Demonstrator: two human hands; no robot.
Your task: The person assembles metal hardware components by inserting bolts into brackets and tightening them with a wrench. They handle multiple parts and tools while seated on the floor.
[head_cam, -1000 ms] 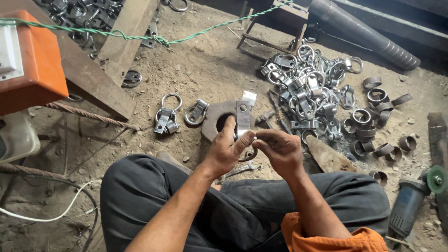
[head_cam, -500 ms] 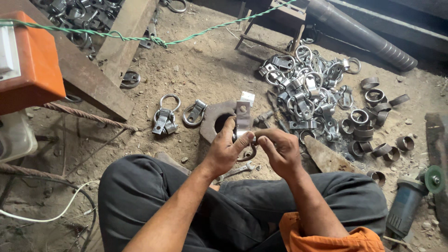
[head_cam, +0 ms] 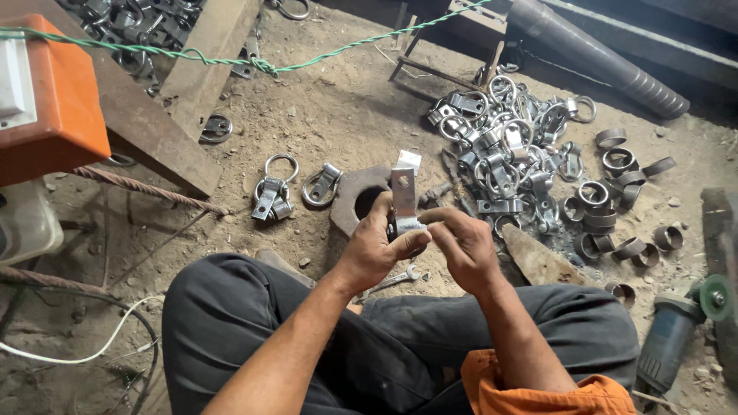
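Observation:
My left hand point(head_cam: 378, 247) grips a shiny metal bracket point(head_cam: 403, 196) that stands upright, its flat holed strip above my fingers. My right hand point(head_cam: 460, 246) is beside it, fingertips at the bracket's lower end. Whether a ring hangs beneath is hidden by my fingers. Both hands are over my crossed legs in dark trousers. A thick rusty plate with a round hole point(head_cam: 355, 201) lies on the dirt just behind the hands.
A heap of ring-and-bracket parts point(head_cam: 507, 146) lies to the right, with short metal rings point(head_cam: 615, 192) past it. Two finished pieces point(head_cam: 273, 192) rest at left. A small wrench point(head_cam: 392, 280), an angle grinder point(head_cam: 676, 330), an orange box point(head_cam: 50, 100) and a green cord point(head_cam: 231, 58) are around.
My right-hand fingers have shifted slightly at the bracket's lower end. The bracket stays upright in my left hand.

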